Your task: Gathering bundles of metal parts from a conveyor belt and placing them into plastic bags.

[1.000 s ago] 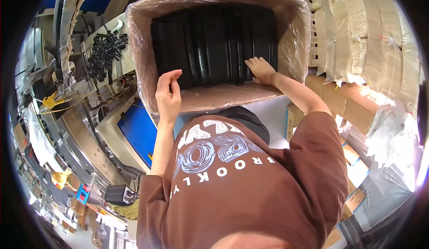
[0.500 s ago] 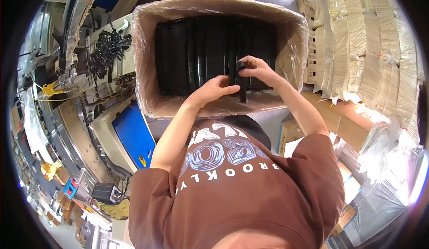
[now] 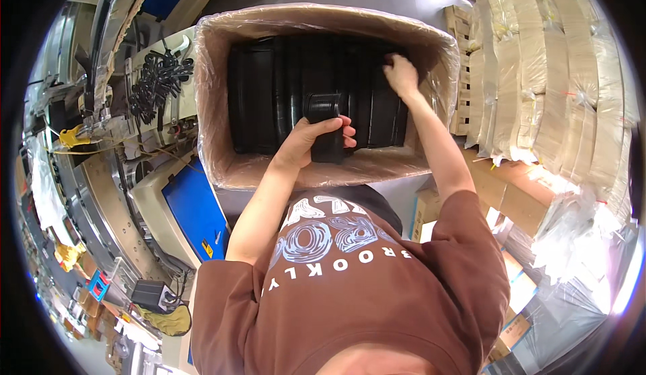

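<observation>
Black ribbed plastic-looking piece (image 3: 326, 105) likely light, stiff, slick: grip long edges; left hand (image 3: 301, 144) has fingers wrapped round it, right hand (image 3: 402, 77) can't tell.

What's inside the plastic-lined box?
Black parts packed side by side in the box; the left hand holds one ribbed black piece. Anything beneath them is covered.

Lined carton (image 3: 212, 99): bright plastic glints along its rim, far inner wall duller
Black pieces (image 3: 319, 72): dim, detail sinking toward the carton's far edge, thin highlights on ridges
Clear wrap (image 3: 575, 233): beyond the carton's near right corner, burnt to white glare
Right hand (image 3: 402, 77): fingertips slightly soft
Machinery (image 3: 108, 200), left: bent, blurring toward the black fisheye surround
Brown shirt (image 3: 370, 301): evenly lit, fairly sharp
</observation>
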A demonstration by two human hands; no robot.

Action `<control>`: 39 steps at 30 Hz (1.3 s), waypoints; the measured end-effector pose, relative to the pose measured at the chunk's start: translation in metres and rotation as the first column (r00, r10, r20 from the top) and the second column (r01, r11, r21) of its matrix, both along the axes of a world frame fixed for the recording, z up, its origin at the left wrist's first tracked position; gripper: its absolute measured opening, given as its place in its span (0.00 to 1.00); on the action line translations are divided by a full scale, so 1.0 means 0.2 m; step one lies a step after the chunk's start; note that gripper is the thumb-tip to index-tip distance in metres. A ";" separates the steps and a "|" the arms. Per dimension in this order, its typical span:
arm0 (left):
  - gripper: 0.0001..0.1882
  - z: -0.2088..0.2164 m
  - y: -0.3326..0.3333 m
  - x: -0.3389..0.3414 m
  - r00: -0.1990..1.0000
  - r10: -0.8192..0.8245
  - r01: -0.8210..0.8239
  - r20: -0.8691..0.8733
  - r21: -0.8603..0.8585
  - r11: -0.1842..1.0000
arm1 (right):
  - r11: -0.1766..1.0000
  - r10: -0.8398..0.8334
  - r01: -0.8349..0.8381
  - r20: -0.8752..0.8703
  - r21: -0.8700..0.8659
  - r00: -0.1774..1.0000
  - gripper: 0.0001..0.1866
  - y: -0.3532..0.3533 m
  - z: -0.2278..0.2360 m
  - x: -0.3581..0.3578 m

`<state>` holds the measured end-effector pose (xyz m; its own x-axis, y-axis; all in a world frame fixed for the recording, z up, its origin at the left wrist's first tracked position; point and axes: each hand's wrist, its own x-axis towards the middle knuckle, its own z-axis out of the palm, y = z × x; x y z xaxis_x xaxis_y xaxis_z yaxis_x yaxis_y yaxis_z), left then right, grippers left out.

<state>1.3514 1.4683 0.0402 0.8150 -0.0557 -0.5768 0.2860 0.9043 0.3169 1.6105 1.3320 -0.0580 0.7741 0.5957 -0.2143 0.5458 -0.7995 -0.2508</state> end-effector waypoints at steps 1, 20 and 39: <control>0.14 -0.02 0.01 -0.01 1.000 0.011 -0.011 0.003 -0.009 1.000 | 0.996 0.054 -0.039 0.178 -0.083 0.982 0.14 -0.06 -0.09 0.10; 0.10 -0.12 0.08 -0.10 0.987 0.124 -0.133 -0.107 -0.082 0.988 | 0.686 0.692 -0.560 0.176 -0.465 0.700 0.16 -0.10 -0.34 0.33; 0.10 -0.23 0.04 0.10 0.983 0.125 -0.135 -0.134 -0.064 0.989 | 0.534 0.777 -0.833 0.303 0.146 0.552 0.15 0.11 0.41 -0.24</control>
